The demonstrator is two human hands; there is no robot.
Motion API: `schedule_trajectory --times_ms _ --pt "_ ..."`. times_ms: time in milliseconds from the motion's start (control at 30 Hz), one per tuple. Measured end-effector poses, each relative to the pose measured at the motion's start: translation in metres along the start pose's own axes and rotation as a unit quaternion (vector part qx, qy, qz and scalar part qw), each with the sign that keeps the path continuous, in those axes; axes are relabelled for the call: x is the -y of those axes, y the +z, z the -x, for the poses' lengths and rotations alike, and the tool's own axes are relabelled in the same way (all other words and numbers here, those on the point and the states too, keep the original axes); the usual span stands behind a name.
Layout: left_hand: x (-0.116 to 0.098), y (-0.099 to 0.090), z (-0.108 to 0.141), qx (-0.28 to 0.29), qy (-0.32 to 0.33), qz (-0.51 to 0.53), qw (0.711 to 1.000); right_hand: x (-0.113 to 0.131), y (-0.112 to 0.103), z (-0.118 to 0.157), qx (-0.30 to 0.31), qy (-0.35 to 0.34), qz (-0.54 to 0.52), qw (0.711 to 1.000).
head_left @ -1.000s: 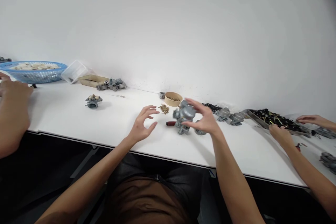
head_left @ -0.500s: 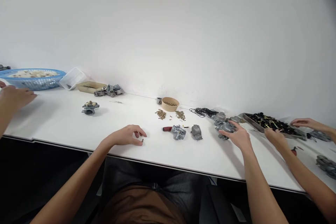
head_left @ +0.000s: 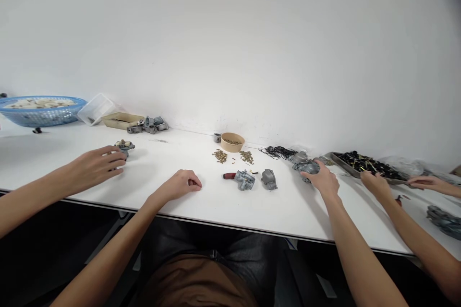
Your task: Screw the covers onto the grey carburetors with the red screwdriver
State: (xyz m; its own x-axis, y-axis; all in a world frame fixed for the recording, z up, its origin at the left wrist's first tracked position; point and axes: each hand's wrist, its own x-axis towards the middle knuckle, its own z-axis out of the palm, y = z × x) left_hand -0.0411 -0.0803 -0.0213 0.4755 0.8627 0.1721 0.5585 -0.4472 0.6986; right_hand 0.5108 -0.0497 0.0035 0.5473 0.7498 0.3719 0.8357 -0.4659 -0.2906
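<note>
My left hand [head_left: 181,184] rests low over the white table with its fingers curled together. Whatever they may pinch is hidden. My right hand [head_left: 324,180] has thumb and fingers around a grey metal carburetor [head_left: 310,169], which sits against another carburetor [head_left: 298,157]. Between my hands lies a carburetor body [head_left: 245,180], with a red-handled screwdriver [head_left: 229,176] touching its left side. A grey float bowl cover [head_left: 269,179] lies just right of that body.
Brass screws [head_left: 220,156] lie loose before a round tan tub [head_left: 232,142]. Black rubber rings [head_left: 277,152] are heaped behind. A co-worker's hand [head_left: 104,163] reaches to a carburetor [head_left: 125,146] at left. Another person's hands work by a tray of black parts [head_left: 336,162] at right.
My left fingers have closed, and the small reddish piece by their tips is out of sight. My right hand stays at the carburetor. The left co-worker's hand has moved right to a carburetor.
</note>
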Motion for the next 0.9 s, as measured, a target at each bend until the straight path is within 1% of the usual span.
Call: schedule_trajectory --times_ms 133,267,400,567,767,900 --pt "0.003 0.010 -0.004 -0.026 0.001 -0.017 1.000 0.000 0.003 -0.003 0.008 0.014 0.020 1.000" --pt "0.006 0.020 -0.007 -0.061 0.003 -0.040 0.997 0.001 0.008 -0.001 -0.005 0.016 0.026 1.000" --pt "0.005 0.025 -0.008 -0.082 0.011 -0.058 0.995 -0.001 0.012 0.003 -0.017 0.020 0.027 0.999" --pt "0.004 0.026 -0.007 -0.086 0.013 -0.070 0.994 -0.002 0.012 0.006 -0.019 0.030 0.019 0.999" --pt "0.004 0.024 -0.005 -0.077 0.017 -0.076 0.994 -0.001 0.009 0.011 -0.018 0.033 0.001 0.999" --pt "0.008 0.024 -0.008 -0.074 0.021 -0.081 0.994 -0.001 0.005 0.015 -0.017 0.028 -0.011 0.999"
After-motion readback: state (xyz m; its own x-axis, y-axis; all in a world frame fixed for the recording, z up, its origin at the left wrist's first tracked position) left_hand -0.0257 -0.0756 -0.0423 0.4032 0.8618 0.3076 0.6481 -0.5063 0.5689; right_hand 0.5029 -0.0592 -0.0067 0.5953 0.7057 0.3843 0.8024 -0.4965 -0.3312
